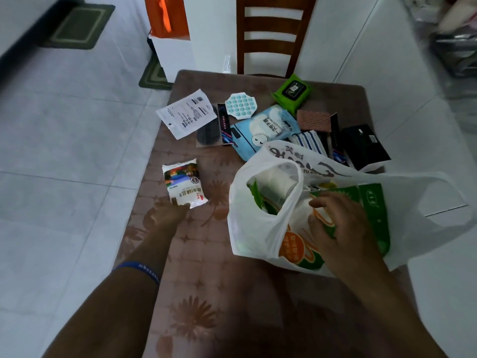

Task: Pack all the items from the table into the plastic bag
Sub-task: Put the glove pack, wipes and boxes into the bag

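We are partway through packing. Our white plastic bag [258, 223] lies on the tabletop [206, 254] at about 3 o'clock, with its mouth open toward us. Some things are already inside it: we can see something white and roundish [273, 184] and something green [258, 197] through the opening, but we cannot tell just what they are.

Our right hand [338, 226] lies on a big green and orange packet [374, 202] that is half in the bag. The fingers are spread and a little bent over the packet, pressing on it, so we think we are pushing it in.

Our left hand [167, 215] reaches to 10 o'clock and touches the near end of a small salt packet [183, 183]. It is blurry, so we cannot tell if the fingers are holding the packet yet. We think this packet goes in next.

A lot is still out on the tabletop. Up at 12 o'clock we see a white flat pouch [185, 112], a round bubble toy with teal dots [241, 105], a green pack of wipes [291, 93], a light blue pack with a smiley face [263, 130], a brown patterned cloth [313, 120], a blue striped cloth [308, 140] and a black box [364, 146]. There is also a dark thing in a clear sleeve [206, 130] under the white pouch.

So a few things are packed and many more are left.
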{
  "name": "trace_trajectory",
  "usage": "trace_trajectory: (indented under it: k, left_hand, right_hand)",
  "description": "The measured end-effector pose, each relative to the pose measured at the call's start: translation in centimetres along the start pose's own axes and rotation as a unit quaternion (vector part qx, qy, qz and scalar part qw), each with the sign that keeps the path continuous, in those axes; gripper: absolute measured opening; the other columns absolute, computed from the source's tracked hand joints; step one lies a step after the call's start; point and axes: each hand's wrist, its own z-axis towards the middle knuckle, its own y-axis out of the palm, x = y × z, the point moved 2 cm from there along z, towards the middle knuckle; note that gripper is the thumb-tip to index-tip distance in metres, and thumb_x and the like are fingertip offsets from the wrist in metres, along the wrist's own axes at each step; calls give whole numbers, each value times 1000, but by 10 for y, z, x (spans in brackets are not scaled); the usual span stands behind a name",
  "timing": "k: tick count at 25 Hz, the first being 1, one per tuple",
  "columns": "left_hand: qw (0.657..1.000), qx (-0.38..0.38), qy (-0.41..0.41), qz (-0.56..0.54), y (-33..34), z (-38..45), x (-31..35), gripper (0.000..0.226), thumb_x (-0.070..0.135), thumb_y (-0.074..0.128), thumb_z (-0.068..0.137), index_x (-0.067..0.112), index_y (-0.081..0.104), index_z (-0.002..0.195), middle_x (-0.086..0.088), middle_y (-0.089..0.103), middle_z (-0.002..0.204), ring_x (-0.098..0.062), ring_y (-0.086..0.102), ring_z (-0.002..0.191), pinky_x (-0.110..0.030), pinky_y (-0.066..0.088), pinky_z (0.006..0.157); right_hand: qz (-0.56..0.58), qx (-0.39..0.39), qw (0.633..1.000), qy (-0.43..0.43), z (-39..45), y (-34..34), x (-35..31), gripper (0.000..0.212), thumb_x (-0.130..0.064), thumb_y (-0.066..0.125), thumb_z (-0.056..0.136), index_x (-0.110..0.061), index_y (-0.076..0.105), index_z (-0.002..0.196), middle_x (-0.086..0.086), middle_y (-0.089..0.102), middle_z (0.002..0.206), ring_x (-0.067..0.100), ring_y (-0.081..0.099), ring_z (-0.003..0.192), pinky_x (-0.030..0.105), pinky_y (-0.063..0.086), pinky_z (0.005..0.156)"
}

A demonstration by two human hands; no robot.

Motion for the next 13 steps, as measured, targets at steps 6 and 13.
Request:
trace_trajectory:
  k: [6,13]
  left_hand:
    - [929,-103,-69,-350,13,8,1,40,22,67,91,2,61,124,-15,63,126,-29,64,99,-30,49,67]
    - [760,-208,143,-599,-69,-146,54,32,3,42,95,0,58,122,-13,69,118,-29,64,113,-33,58,87]
  right_hand:
    - [10,-1,1000,27,-9,-9,16,15,-18,63,89,-19,61,103,-4,55,114,16,48,110,34,43,92]
    - [259,41,956,131,-15,-50,-3,7,-20,63,91,-25,67,94,-9,70,92,13,68,86,29,58,71]
